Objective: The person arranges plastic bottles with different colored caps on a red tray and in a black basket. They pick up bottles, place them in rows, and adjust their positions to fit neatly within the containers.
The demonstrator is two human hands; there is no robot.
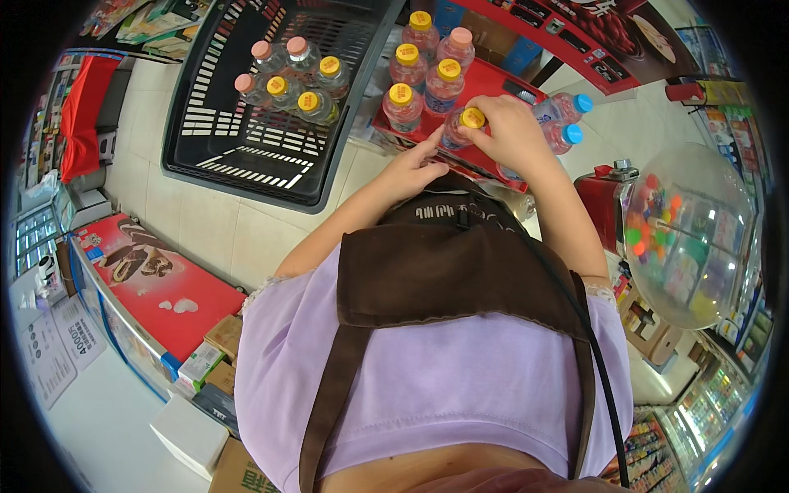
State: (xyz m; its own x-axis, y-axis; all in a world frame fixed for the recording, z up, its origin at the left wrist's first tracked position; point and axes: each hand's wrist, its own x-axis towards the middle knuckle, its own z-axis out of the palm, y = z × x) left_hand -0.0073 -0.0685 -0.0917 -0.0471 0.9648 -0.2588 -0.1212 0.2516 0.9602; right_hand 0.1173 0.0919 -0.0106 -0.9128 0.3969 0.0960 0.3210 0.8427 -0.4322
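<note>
My right hand (510, 129) grips a clear plastic bottle (456, 132) by its yellow cap, over a red surface (487, 79). Beside that bottle is my left hand (414, 171), fingers apart and holding nothing; whether its fingertips touch the bottle is unclear. Several upright bottles with yellow caps (400, 93) and one with a pink cap (461, 38) stand just beyond. Right of my right hand, bottles with blue caps (572, 134) lean outward. A dark plastic shopping basket (246, 179) at the left holds several bottles with pink caps (261, 50) and yellow caps (309, 101).
A transparent dome (684, 246) with coloured balls bulges at the right, near a red metal machine (607, 206). On the left stands a red-topped chest freezer (166, 283). Cardboard boxes (223, 336) sit near my left side. Pale floor tiles (145, 179) border the basket.
</note>
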